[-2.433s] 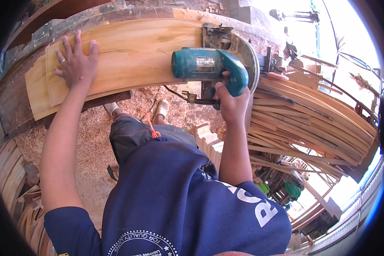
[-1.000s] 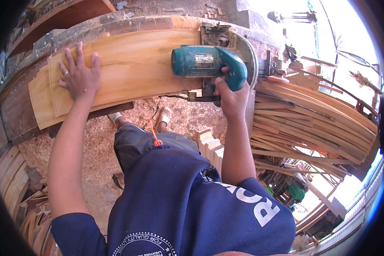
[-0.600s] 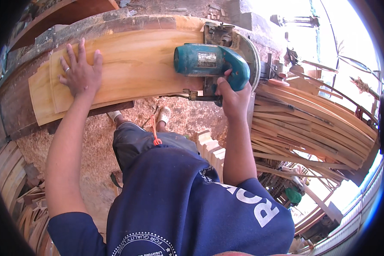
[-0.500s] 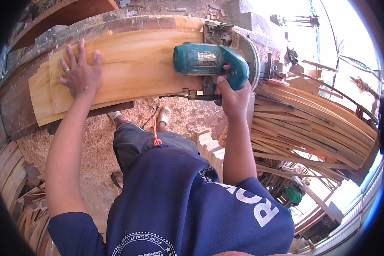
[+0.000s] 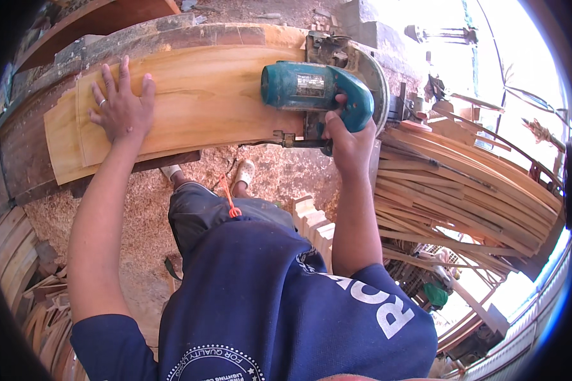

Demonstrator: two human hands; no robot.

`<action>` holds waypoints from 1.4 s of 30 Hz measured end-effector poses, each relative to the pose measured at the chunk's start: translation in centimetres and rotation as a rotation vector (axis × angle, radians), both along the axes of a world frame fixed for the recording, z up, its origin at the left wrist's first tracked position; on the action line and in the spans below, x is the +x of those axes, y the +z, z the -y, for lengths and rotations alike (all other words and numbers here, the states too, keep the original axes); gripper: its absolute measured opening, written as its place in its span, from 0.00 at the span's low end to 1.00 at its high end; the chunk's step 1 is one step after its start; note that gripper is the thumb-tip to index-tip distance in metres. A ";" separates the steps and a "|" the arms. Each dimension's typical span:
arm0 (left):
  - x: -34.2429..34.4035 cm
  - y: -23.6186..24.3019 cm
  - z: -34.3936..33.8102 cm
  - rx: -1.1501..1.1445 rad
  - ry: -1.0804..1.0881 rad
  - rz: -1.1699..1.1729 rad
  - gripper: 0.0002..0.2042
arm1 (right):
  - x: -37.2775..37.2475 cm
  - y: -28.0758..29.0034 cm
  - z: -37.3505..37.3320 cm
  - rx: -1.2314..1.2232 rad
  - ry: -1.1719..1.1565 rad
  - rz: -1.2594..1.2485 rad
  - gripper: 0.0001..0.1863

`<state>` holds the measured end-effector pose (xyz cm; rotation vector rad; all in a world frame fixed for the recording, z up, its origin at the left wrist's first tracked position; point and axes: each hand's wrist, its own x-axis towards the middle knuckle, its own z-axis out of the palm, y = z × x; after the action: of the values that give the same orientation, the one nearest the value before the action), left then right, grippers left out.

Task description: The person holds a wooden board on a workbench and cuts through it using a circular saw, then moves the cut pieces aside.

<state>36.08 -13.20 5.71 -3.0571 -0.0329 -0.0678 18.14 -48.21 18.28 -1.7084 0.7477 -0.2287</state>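
My left hand [image 5: 124, 111] lies flat on the left part of a wide, light-brown wooden board [image 5: 203, 95], fingers spread, with a ring on one finger. A second board [image 5: 62, 143] shows beneath it, its edge sticking out to the left and toward me. At the right end of the boards rests a teal circular saw [image 5: 299, 86] with a grey metal base. My right hand [image 5: 349, 143] is wrapped round the saw's rear handle. The blade is hidden under the saw's body and guard.
The boards lie on a worn wooden workbench [image 5: 28, 149]. A big stack of thin wood strips [image 5: 457, 187] stands at the right. Cut wood pieces [image 5: 314, 219] stand near my legs, and more lie at the lower left. Shavings cover the floor [image 5: 279, 174].
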 end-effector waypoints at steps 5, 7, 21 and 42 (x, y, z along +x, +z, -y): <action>-0.3 0.4 0.2 -0.010 -0.006 0.009 0.35 | 0.3 0.2 -0.1 -0.010 -0.006 -0.012 0.17; -0.3 0.5 0.3 -0.012 0.001 -0.008 0.35 | 0.3 0.3 0.0 -0.024 0.005 -0.012 0.16; 0.1 1.7 1.2 -0.090 0.034 -0.029 0.35 | 1.3 0.8 1.4 -0.078 0.019 0.037 0.17; -4.3 6.9 -6.2 -0.021 -0.202 -0.208 0.37 | -38.9 1.3 -4.5 -0.235 -0.271 -0.576 0.17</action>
<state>31.81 -7.02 12.64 -3.0593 0.2903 0.2386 -20.73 -43.72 19.54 -1.9133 1.4269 -0.0020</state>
